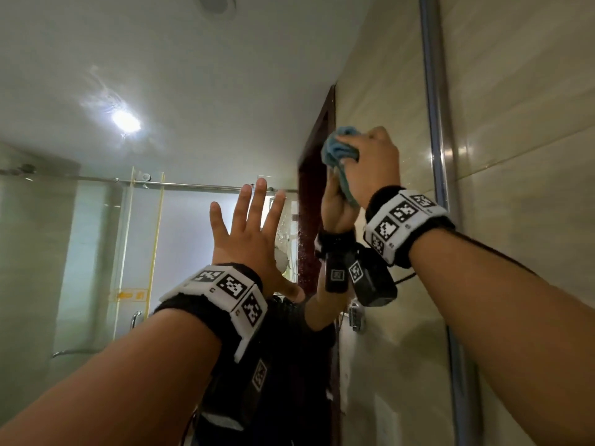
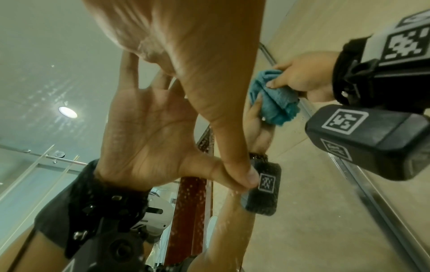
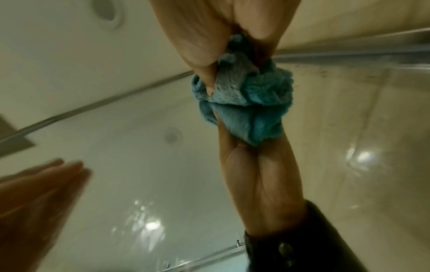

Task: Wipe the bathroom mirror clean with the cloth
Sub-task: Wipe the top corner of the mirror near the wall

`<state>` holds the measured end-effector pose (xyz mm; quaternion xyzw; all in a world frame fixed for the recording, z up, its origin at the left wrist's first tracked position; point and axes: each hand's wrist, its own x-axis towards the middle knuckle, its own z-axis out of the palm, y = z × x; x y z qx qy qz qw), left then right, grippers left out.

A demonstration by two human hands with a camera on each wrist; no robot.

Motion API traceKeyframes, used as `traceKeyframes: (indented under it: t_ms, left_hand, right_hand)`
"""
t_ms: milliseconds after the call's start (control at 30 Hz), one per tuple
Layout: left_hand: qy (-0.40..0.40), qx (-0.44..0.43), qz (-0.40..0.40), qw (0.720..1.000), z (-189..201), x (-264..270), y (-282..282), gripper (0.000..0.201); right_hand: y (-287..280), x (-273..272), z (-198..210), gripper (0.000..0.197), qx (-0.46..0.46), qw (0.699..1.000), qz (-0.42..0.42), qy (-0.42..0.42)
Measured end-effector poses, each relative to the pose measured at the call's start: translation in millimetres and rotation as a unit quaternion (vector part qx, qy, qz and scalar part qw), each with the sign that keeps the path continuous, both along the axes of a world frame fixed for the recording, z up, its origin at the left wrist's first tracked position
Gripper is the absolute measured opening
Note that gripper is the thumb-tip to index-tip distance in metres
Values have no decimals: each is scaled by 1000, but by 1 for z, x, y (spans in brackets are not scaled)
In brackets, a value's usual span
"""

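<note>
Mirror (image 1: pixel 161 75) fills the wall ahead, its right edge bounded by a metal frame strip (image 1: pixel 434 123) against beige wall tiles (image 1: pixel 521 123). Right hand (image 1: pixel 373 162) is raised near the mirror's upper right, close to the frame strip, fingers curled round a bunched blue cloth (image 1: pixel 338 149) and holding it against the glass; the right wrist view shows the cloth (image 3: pixel 251 103) meeting its own reflection at the surface, thumb and fingers clamped over the folds. Left hand (image 1: pixel 251 233) is spread wide with straight fingers, holding nothing, palm facing the glass toward the mirror's middle, well apart from the cloth; in the left wrist view its thumb tip (image 2: pixel 249 176) meets its reflection, so it touches the glass. Both wrists carry black bands with white coded marker tags (image 1: pixel 402 220). Streaks and water spots are visible on the glass around a reflected ceiling light (image 1: pixel 125 120). Reflection also shows a glass shower door with a metal rail (image 1: pixel 199 185) and a dark red door frame (image 1: pixel 315 188).
</note>
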<state>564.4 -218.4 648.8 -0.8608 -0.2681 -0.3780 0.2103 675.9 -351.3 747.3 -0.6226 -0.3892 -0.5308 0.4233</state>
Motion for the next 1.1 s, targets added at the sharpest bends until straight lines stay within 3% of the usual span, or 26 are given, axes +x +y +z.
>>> traceKeyframes:
  t_ms: [67,100,200,267,300,400,467,633,700,800,867,1000,1100]
  left_hand:
    - [3,-1,0,1000,0,-1,-1,151]
    - [2,-2,-1,1000,0,-2,-1,151]
    - [1,-5,2,1000,1,-1,-2,152]
    - [3,-8,6,1000,1,-1,-3,152]
    - [3,-8,7,1000,1,-2,-4,152]
    - [6,-11,4,1000,2,-2,-5,152]
    - [7,-15,1,1000,2,-2,-5,152]
    - [10,-16,3,1000,2,-1,-4,152]
    - [11,-16,-1,1000,1,0,-4,151]
    - [6,-9,-1,1000,2,-1,-2,149]
    - [4,-9,-4,1000,1,-1,-1,149]
    - [3,-8,-4,1000,0,-1,-1,149]
    - [1,-4,1,1000,0,-1,-2,150]
  right_hand:
    - [-6,8,-6,37,53,997,-23,54]
    - [-2,5,-18,38,36,998,-22,48]
    - [11,-10,-60,38,-89,995,1,-40]
    - [7,-6,-59,36,-117,989,-8,-92]
    - [0,2,-48,33,-90,992,-8,-87]
    - [-25,33,-15,34,67,996,-32,49]
    - [-24,39,-19,35,89,992,-45,74]
    - [-6,11,-61,38,-94,993,-34,-69]
    - [-24,24,-38,33,-32,999,-8,-13]
    - [-43,40,-20,31,132,988,-19,72]
    - [-32,36,-35,33,107,992,-6,66]
    - [-21,26,-57,30,-6,1000,4,-30]
    - [-53,51,-28,34,86,995,18,55]
